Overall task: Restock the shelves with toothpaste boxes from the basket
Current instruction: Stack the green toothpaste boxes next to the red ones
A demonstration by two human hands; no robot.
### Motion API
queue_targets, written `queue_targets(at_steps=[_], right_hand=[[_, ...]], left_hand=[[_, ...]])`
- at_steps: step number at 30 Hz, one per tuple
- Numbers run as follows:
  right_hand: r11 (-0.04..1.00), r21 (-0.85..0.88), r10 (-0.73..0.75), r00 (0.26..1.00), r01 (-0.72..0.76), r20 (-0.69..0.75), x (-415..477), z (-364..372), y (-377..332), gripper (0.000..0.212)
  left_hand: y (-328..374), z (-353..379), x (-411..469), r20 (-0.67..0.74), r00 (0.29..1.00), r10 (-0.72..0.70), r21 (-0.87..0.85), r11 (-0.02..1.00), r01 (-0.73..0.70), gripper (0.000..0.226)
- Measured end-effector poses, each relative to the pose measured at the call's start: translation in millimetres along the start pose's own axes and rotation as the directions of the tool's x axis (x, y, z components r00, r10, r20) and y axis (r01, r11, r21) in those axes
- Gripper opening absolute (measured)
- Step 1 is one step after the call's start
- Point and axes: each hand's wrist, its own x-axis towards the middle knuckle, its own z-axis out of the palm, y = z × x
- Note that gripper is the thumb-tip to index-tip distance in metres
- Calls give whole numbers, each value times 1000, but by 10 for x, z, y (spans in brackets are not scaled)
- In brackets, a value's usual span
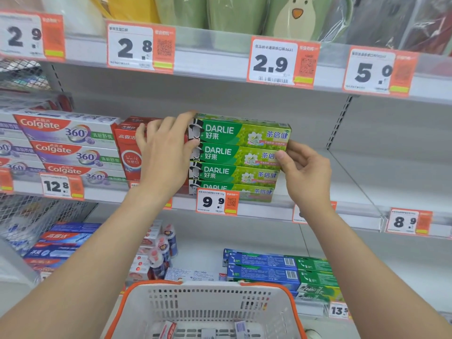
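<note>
A stack of several green Darlie toothpaste boxes (234, 165) stands on the middle shelf (347, 211). My left hand (166, 152) presses against the stack's left end, thumb on the top box (244, 132). On the right end, my right hand (303, 170) touches the upper boxes with its fingertips. The white basket with an orange rim (208, 307) sits low in front of me, with a few small boxes lying in its bottom.
Colgate boxes (71, 145) and red boxes (127, 152) fill the shelf to the left. The shelf right of the stack is bare. Blue and green boxes (281, 267) and small bottles (161, 250) sit on the lower shelf. Cups stand on the top shelf.
</note>
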Motion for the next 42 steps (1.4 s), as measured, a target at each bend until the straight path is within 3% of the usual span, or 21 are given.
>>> queue_targets(at_steps=[7, 17, 25, 28, 30, 34, 42], right_hand=[[992, 114, 48, 998, -51, 30, 49, -14, 31, 26], [993, 102, 55, 998, -57, 23, 72, -28, 54, 28], [989, -133, 84, 981, -61, 177, 5, -86, 79, 45], [974, -216, 109, 972, -62, 209, 1, -109, 100, 45], [965, -256, 124, 967, -65, 221, 3, -133, 106, 42], [957, -284, 122, 964, -52, 235, -4, -165, 99, 33], [964, -258, 130, 962, -65, 242, 37, -214, 110, 36]], left_hand=[[-35, 8, 8, -29, 999, -40, -57, 998, 39, 47], [-99, -1, -14, -49, 998, -27, -62, 998, 23, 46], [-82, -2, -102, -135, 990, 27, -75, 996, -38, 44], [-21, -51, -206, -225, 974, 3, -31, 999, -11, 26], [-8, -60, -280, -195, 980, -44, -6, 999, 44, 16], [-4, -38, -385, -34, 990, -136, -7, 991, 136, 23], [-34, 26, -405, 86, 970, -230, 46, 973, 226, 24]])
